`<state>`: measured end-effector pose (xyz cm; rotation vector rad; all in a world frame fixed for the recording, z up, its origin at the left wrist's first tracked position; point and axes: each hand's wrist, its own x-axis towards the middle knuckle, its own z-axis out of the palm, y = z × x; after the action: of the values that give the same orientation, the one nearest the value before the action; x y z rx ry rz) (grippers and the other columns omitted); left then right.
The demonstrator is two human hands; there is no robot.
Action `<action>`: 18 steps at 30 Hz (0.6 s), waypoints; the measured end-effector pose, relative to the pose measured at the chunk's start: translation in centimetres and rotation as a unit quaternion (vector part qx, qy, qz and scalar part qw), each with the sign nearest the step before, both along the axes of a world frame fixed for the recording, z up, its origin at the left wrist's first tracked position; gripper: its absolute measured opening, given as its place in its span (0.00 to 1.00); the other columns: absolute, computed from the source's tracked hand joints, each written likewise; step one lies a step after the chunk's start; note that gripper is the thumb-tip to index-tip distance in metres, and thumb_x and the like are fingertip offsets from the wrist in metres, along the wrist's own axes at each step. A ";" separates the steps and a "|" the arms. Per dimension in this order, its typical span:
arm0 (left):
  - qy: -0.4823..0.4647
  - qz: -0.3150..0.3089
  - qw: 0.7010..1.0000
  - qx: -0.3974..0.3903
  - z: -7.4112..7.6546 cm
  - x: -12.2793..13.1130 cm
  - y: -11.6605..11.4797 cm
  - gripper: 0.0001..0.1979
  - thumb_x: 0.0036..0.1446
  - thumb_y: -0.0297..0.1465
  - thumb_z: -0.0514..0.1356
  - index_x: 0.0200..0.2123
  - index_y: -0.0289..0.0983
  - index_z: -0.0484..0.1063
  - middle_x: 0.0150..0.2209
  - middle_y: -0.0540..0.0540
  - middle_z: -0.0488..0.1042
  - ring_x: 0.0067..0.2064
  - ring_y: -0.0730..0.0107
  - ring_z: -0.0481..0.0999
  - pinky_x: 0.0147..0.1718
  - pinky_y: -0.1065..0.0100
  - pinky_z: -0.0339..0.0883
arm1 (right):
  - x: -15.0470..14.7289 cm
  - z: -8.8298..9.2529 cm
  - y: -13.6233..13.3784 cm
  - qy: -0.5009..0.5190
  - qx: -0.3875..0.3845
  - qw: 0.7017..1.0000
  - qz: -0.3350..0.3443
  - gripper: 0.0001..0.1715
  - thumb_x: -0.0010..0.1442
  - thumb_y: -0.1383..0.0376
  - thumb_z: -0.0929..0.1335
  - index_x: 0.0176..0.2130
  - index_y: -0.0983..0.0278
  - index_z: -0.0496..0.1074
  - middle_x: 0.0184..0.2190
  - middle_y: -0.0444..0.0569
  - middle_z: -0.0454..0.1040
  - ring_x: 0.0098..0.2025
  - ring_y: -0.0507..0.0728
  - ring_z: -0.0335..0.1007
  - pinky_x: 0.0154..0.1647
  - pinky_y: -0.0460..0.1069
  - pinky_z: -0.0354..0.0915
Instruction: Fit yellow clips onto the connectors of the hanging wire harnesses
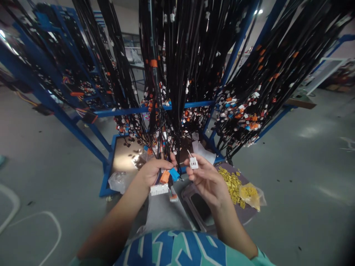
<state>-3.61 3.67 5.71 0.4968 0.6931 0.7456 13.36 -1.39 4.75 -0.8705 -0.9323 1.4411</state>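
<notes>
My left hand [155, 170] is closed around a bunch of wires that end in connectors. Below its fingers hang an orange connector [164, 177], a blue connector [174, 174], a long white connector [159, 190] and a smaller white and orange one [173, 197]. To the right, my right hand [208, 179] pinches a small white connector [193, 163] between thumb and fingers, with a thin wire or pin rising from its top. The two hands are apart. Black wire bundles [177, 74] hang just beyond them.
A blue metal frame [133, 111] holds the bundles, with many coloured connectors at their lower ends. Yellow pieces [231, 184] and a plastic bag [251, 194] lie on a round surface at the right. Clear plastic [119, 181] lies at the left on the frame's base.
</notes>
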 end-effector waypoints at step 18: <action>0.065 0.009 0.995 0.076 -0.5 2.1 0.0 0.15 0.28 0.21 0.71 0.26 0.30 0.76 0.21 0.46 0.75 0.22 0.71 0.74 0.24 0.71 0.69 | -0.8 -0.7 0.5 -0.365 0.296 0.869 -0.157 0.04 0.56 0.67 0.69 0.35 0.60 0.74 0.35 0.47 0.77 0.36 0.53 0.73 0.37 0.49 0.69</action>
<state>-1.56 3.71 5.22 0.6843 0.7664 0.7908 12.60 -0.88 4.08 -1.0377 -1.5995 0.4504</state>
